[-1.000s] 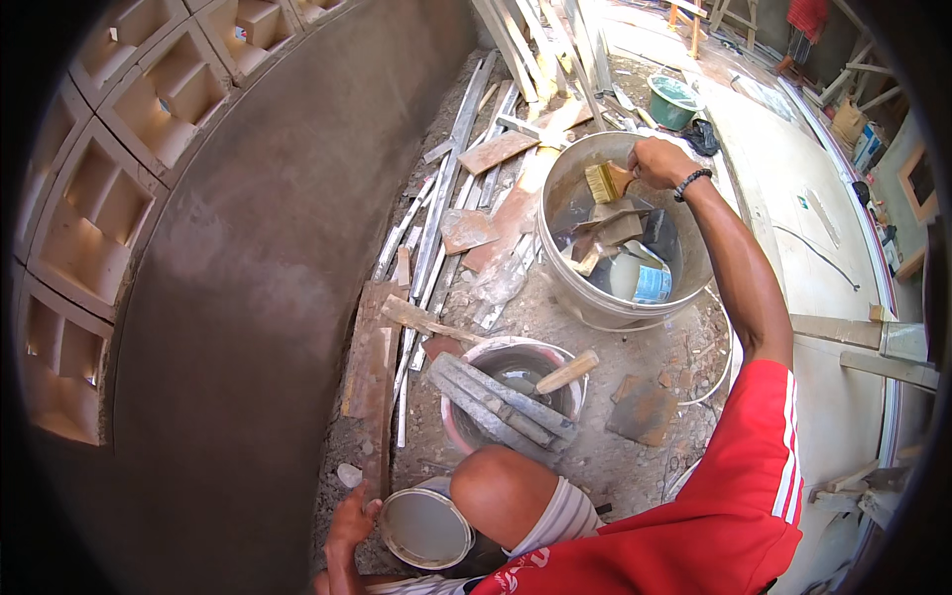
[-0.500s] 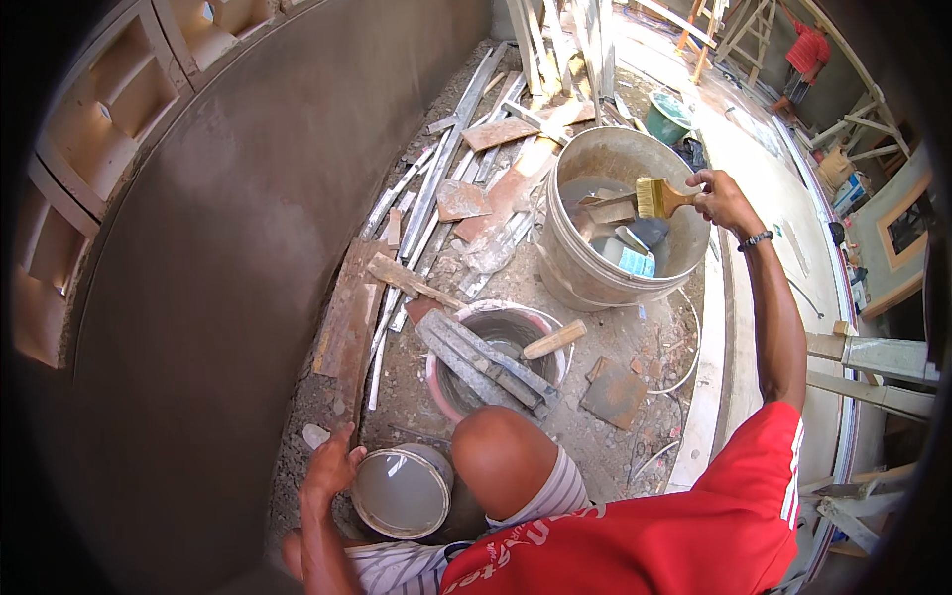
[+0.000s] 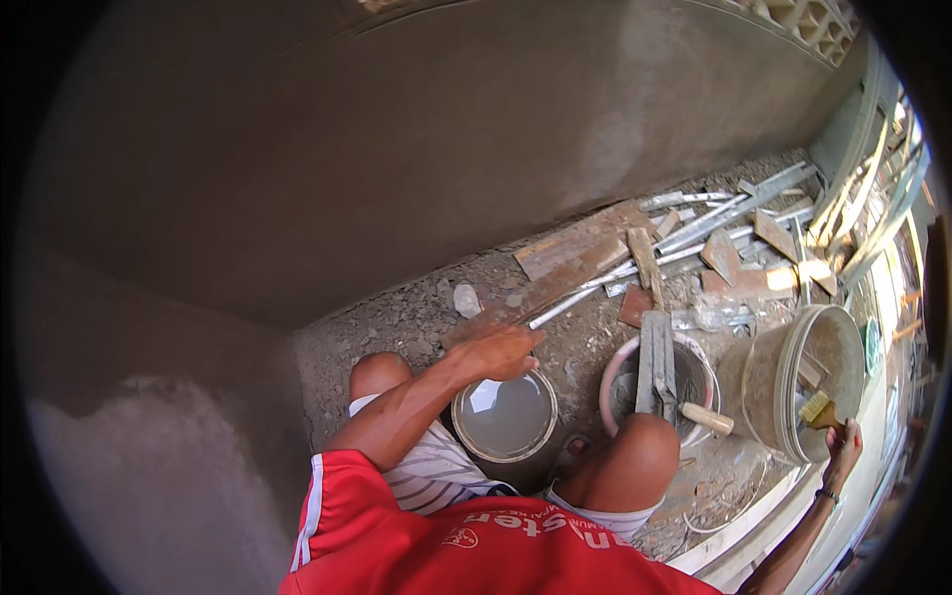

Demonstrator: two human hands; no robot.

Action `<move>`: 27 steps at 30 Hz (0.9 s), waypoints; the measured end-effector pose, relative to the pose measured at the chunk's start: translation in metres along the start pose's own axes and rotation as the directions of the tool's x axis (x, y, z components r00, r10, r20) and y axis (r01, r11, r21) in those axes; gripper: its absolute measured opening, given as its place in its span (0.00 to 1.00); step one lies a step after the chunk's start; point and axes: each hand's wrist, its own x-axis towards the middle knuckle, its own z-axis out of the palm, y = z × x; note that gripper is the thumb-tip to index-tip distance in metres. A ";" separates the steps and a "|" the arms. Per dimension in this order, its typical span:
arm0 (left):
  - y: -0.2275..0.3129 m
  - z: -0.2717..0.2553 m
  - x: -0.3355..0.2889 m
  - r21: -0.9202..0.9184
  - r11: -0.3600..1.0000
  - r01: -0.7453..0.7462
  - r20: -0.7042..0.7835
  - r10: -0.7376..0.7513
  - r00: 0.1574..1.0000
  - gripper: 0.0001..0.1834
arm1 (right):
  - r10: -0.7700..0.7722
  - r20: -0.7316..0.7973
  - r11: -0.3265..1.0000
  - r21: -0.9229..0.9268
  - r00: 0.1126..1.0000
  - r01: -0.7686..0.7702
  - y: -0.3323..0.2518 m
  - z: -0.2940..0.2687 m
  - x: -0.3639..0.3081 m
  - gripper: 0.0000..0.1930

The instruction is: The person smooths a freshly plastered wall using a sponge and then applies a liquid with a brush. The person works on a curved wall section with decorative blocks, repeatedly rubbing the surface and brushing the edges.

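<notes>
At the right, my right hand [image 3: 845, 448] is closed on the wooden handle of a paintbrush [image 3: 819, 409] with pale yellow bristles. The brush is at the mouth of a large grey bucket [image 3: 793, 367], which has odd pieces inside. My left hand [image 3: 506, 352] is just beyond the far rim of a small pail [image 3: 505, 456] of cloudy water, its fingers apart; whether it touches the rim I cannot tell. Between my knee and the large bucket stands a pink-rimmed bucket [image 3: 607, 389]. Grey, mortar-smeared strips [image 3: 654, 362] and a tool with a wooden handle [image 3: 708, 417] lie across it.
A smooth, dark plastered wall [image 3: 397, 169] runs along the far side and turns a corner at the left. Planks [image 3: 585, 253], metal strips [image 3: 734, 213] and broken tiles [image 3: 721, 256] litter the rubble beside it. A white stone [image 3: 466, 300] lies near my left hand.
My view has swung left toward the wall corner, so the buckets appear farther right. The brush stays in my right hand at the large bucket; my left hand remains by the small pail.
</notes>
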 end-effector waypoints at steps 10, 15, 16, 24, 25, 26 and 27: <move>0.009 0.002 -0.006 -0.036 0.999 -0.021 0.037 0.023 0.999 0.29 | -0.391 0.115 0.846 -0.346 0.913 0.406 -0.036 0.043 -0.028 0.17; 0.002 0.010 -0.011 -0.023 0.999 0.022 0.007 -0.022 1.000 0.31 | -0.596 -0.280 0.802 -0.268 0.753 0.534 -0.099 0.065 -0.059 0.17; 0.000 0.011 -0.014 -0.015 1.000 0.009 -0.003 -0.009 1.000 0.31 | -0.567 -0.347 0.824 -0.231 0.747 0.518 -0.106 0.068 -0.062 0.17; 0.009 0.016 -0.006 0.014 0.999 -0.046 -0.045 0.047 0.998 0.31 | -0.398 -0.436 0.902 -0.025 0.807 0.431 -0.057 0.050 -0.034 0.17; 0.004 0.017 -0.013 0.015 0.999 -0.049 -0.039 0.049 0.998 0.31 | -0.419 -0.393 0.906 -0.120 0.818 0.406 -0.073 0.044 -0.047 0.16; 0.001 0.014 -0.016 0.028 0.998 -0.060 -0.030 0.061 0.998 0.31 | -0.371 -0.476 0.899 0.032 0.797 0.437 -0.095 0.060 -0.065 0.17; 0.003 0.011 -0.016 0.040 0.997 -0.064 -0.021 0.065 0.998 0.31 | -0.314 -0.556 0.862 0.172 0.769 0.477 -0.114 0.070 -0.077 0.17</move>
